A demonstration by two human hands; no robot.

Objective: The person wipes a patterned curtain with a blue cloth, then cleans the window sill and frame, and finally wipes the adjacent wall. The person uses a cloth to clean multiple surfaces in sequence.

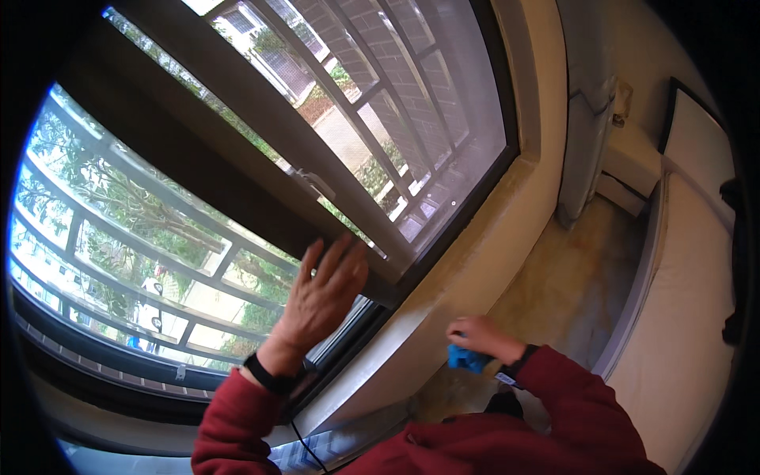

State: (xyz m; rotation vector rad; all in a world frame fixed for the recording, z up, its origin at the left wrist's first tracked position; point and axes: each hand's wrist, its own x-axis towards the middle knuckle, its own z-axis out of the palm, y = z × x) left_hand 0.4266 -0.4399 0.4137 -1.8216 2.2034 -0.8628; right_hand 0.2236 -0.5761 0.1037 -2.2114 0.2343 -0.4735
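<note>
My left hand point(323, 291), slightly blurred, is raised with its fingers extended at the lower end of the dark window sash frame point(237, 172). I cannot tell whether the fingertips touch the frame. A ring and a black wristband show on that arm. Bunched in my right hand point(484, 333) is a blue cloth point(466, 358), held over the floor beside the window ledge. Right of the dark frame, a mesh screen panel point(380, 119) carries a light-coloured latch point(317, 184). Left of it is a glass pane point(148, 225).
Beneath the window runs a pale sill point(380, 350). A grey curtain point(585, 119) hangs at the right, near a bedside cabinet point(629, 157) and a bed point(683, 285). Metal security bars point(368, 95) stand outside the window. A dark cable point(307, 446) hangs below the sill.
</note>
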